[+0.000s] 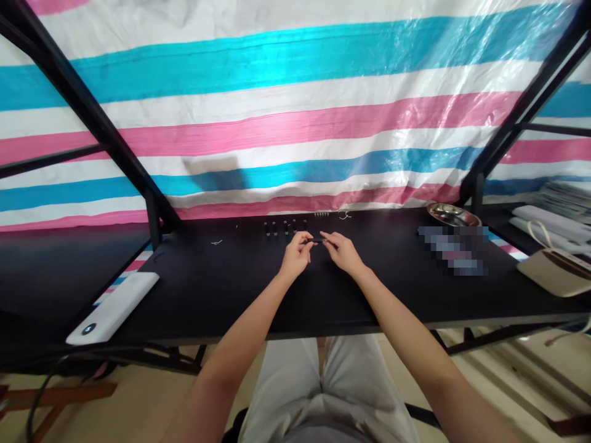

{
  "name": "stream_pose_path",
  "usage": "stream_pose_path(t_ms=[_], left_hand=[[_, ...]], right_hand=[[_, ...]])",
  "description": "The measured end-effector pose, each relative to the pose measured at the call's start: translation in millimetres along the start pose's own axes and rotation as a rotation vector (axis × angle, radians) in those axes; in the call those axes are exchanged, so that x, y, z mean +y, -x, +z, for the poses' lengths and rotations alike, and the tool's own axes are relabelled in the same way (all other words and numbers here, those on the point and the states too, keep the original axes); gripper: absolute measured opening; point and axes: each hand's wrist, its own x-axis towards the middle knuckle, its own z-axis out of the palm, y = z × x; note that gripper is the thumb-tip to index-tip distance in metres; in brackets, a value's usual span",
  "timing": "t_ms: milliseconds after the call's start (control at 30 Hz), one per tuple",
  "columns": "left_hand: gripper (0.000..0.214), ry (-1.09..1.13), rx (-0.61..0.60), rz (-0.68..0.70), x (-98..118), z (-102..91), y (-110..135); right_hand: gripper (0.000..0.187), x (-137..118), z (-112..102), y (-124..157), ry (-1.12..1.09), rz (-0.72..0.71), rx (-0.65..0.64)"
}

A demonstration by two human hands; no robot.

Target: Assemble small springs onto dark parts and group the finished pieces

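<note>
Both my hands meet over the middle of the black table [231, 289]. My left hand [295, 253] and my right hand [339, 249] each pinch one end of a small black cylindrical part [316, 240] held level between them. Just beyond my fingers, several similar small black parts [285, 227] stand upright in a row. A short row of tiny dark pieces [322, 215] and a bent bit of thin wire [344, 215] lie near the table's far edge.
A white power bank [113, 306] lies at the table's left front corner. A metal bowl [452, 215] stands at the far right, a blurred patch beside it. A tan pouch [556, 271] and stacked papers [566, 200] sit further right. Black frame posts [152, 227] rise before a striped tarp.
</note>
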Motion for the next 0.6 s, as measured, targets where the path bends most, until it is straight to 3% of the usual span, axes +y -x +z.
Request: stream_pose_path(t_ms=[233, 600], left_hand=[[0.015, -0.144, -0.004, -0.012, -2.3, -1.0, 1.9], [0.014, -0.149, 0.006, -0.012, 3.8, 0.9, 3.0]], right_hand=[[0.036, 4.3, -1.8, 2.0, 0.218, 0.041, 0.01], [0.036, 1.5, -2.9, 1.3, 0.242, 0.078, -0.008]])
